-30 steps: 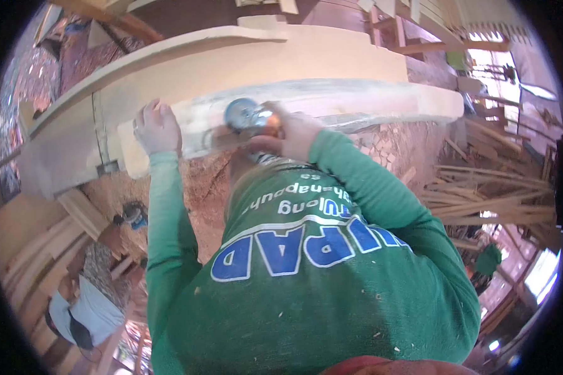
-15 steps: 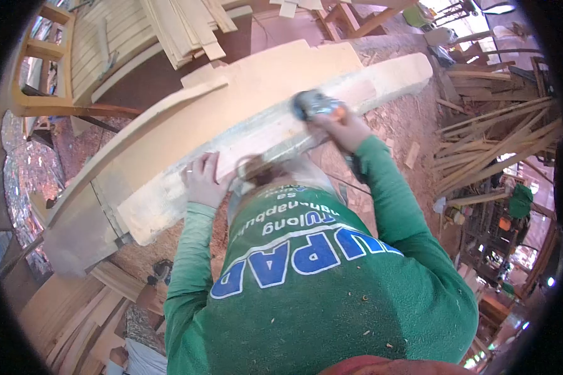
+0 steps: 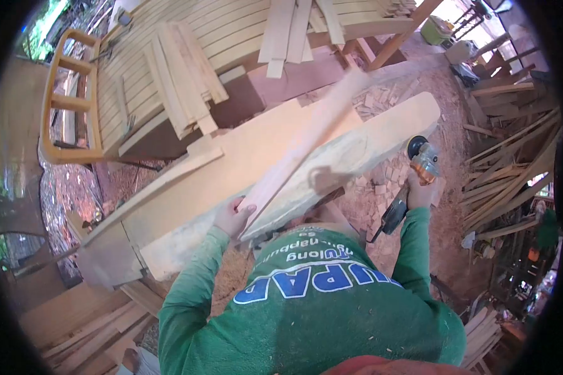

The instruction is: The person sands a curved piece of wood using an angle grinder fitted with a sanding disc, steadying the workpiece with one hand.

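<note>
My left hand (image 3: pixel 234 215) is closed on the near end of a long pale wooden plank (image 3: pixel 306 140), thumb on top. The plank slants up and away over the work surface, its far end blurred. My right hand (image 3: pixel 420 191) grips an angle grinder (image 3: pixel 426 159) fitted with a round black disc. Held off to the right, the grinder is apart from the wood. Beneath the plank lies a thick, pale-edged beam (image 3: pixel 356 147) beside a broad tan board (image 3: pixel 231 169). A shadow of the grinder and hand falls on the beam.
A slatted wooden bench (image 3: pixel 231 28) with loose strips (image 3: pixel 184 75) on it stands beyond. Long sticks (image 3: pixel 513 181) are piled at right. Wood offcuts (image 3: pixel 391 181) and sawdust cover the floor. More boards (image 3: pixel 84 331) lie at lower left.
My left hand, earlier resting on the wood, now grips the plank and tilts it. The grinder has moved right, off the wood, its disc now showing. The view has shifted, showing more of the bench.
</note>
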Demonstrator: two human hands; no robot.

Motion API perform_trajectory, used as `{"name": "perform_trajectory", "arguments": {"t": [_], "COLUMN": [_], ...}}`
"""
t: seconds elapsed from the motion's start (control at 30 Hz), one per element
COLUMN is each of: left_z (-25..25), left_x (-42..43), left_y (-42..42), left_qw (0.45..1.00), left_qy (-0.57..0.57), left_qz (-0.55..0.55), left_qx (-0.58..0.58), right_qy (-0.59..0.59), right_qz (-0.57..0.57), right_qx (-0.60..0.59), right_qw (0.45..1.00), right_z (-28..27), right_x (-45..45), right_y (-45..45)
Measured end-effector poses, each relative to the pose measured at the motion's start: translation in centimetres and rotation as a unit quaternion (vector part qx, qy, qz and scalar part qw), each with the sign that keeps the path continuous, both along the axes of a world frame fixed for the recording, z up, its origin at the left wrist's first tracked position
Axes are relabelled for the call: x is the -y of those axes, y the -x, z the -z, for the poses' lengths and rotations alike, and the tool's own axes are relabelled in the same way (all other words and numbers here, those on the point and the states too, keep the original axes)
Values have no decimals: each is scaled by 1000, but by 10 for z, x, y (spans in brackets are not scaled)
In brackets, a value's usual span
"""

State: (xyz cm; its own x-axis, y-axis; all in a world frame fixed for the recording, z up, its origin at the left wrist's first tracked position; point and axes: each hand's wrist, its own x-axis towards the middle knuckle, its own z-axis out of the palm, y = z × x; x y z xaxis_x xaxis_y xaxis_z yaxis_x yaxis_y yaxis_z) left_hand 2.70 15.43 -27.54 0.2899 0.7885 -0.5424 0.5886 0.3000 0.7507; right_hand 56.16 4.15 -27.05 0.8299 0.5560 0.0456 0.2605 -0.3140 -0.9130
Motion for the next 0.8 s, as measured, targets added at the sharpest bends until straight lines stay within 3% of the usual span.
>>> {"name": "perform_trajectory", "arguments": {"t": [0.1, 0.17, 0.2, 0.23, 0.27, 0.3, 0.37, 0.47, 0.57, 0.63, 0.8], "left_z": [35, 51, 5, 35, -2, 29, -1, 9, 86, 85, 82], "left_x": [-76, -155, -191, -248, -291, -337, -383, -398, -392, -375, -364], "left_y": [-56, -103, -138, -151, -164, -183, -198, -182, -133, -108, -97], "left_qw": [999, 984, 978, 953, 973, 880, 877, 925, 908, 869, 880], "left_qy": [-34, -115, -97, -72, -199, -423, -348, -282, -290, -177, -139], "left_qz": [-40, -95, -119, -134, -92, -174, -270, -255, -242, -161, -158], "left_qx": [9, 93, 139, 261, 76, 124, 192, 20, -181, -433, -426], "right_qy": [5, 9, 11, 12, 14, 1, -23, -17, 63, 88, 97], "right_qz": [-29, -46, -49, -56, -68, -67, -60, -51, -66, -88, -104], "right_qx": [-16, -25, -12, 0, 10, -9, -45, -84, -97, -90, -54], "right_qw": [999, 999, 999, 998, 998, 998, 997, 995, 991, 988, 988], "right_z": [2, -9, -12, -14, -15, -16, -19, -30, -19, -38, -50], "right_x": [-6, -13, -14, -17, -20, -24, -28, -34, -23, -31, -43], "right_y": [-10, -6, -6, -6, -4, -1, 5, 16, 13, 21, 37]}}
